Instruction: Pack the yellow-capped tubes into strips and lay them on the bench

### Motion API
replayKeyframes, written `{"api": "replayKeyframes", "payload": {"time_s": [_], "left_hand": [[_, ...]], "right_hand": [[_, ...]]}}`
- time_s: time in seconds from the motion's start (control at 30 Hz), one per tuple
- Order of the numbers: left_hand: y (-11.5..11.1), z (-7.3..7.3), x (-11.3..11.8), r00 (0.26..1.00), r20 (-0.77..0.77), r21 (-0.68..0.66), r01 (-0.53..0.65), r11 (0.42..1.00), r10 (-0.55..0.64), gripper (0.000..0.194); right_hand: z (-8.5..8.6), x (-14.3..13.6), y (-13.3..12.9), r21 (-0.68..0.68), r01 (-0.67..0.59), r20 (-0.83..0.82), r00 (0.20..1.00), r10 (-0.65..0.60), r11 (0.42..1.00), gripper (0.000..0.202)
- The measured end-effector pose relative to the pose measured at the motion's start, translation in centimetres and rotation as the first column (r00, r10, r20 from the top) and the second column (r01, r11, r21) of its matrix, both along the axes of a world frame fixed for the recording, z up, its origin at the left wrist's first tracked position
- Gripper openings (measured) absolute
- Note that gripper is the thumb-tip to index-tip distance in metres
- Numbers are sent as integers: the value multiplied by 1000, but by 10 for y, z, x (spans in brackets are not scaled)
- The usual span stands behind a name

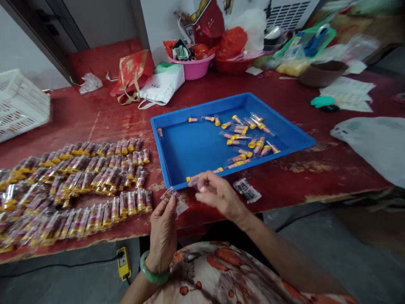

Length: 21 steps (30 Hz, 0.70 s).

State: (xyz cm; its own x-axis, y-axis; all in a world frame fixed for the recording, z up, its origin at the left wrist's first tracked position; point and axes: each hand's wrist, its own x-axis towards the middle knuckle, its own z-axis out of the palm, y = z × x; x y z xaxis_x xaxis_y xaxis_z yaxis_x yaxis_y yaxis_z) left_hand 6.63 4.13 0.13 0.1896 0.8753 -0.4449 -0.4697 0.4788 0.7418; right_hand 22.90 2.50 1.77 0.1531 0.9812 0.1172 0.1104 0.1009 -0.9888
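Observation:
My left hand (165,226), with a green bangle at the wrist, pinches a small printed plastic packet (181,205) at the table's front edge. Just to its right, my right hand (215,194) has its fingers drawn together near the blue tray's front rim; a small purplish bit shows at the fingertips, too blurred to name. The blue tray (202,147) holds several clear tubes with yellow caps (239,131), mostly on its right side. A stack of flat printed packets (247,190) lies right of my right hand. Rows of filled tubes (104,214) lie at the left.
Behind the tray stand a pink basin (193,69), a red gift bag (134,71) and a white bag (164,84). A white crate (22,105) sits at far left, a brown bowl (322,74) and a white plastic bag (373,145) at right. Below hangs a yellow socket (123,264).

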Motion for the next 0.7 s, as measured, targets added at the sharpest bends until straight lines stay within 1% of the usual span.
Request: {"api": "replayKeyframes", "payload": {"time_s": [0.03,0.1,0.17,0.23,0.3,0.4,0.47,0.5,0.57,0.63,0.7], "left_hand": [[-2,0,7,1000,-9,16,14,1000,-14,21],[-6,0,20,998,-11,43,59,997,-59,22],[-11,-1,27,993,-3,47,115,992,-115,25],[-14,-2,28,988,-19,30,152,988,-152,25],[-15,-3,25,984,-62,7,166,986,-165,21],[-14,-4,18,985,-102,-13,137,990,-138,23],[-13,-5,16,991,-92,-20,99,995,-101,24],[-13,-4,15,993,-85,-24,81,996,-82,24],[-12,-4,15,995,-84,-41,44,998,-48,26],[-12,-4,15,996,-91,-66,19,998,-25,30],[-12,-4,15,996,-80,-83,22,996,-29,33]], "right_hand": [[-5,-9,-10,-11,75,-20,997,-75,997,14],[-13,-23,-22,-55,215,-38,975,-217,975,16],[-17,-28,-25,-96,291,-68,952,-298,952,15],[-17,-24,-24,-113,305,-70,947,-314,946,14],[-15,-16,-23,-106,268,-38,961,-274,957,14],[-13,-4,-27,-78,217,51,976,-213,973,13],[-13,1,-35,4,231,161,960,-228,973,13],[-14,3,-41,75,236,226,942,-247,969,13],[-17,4,-53,217,208,339,900,-273,954,17],[-22,3,-65,315,169,401,868,-293,934,24],[-28,-2,-75,363,161,440,839,-321,918,32]]}}
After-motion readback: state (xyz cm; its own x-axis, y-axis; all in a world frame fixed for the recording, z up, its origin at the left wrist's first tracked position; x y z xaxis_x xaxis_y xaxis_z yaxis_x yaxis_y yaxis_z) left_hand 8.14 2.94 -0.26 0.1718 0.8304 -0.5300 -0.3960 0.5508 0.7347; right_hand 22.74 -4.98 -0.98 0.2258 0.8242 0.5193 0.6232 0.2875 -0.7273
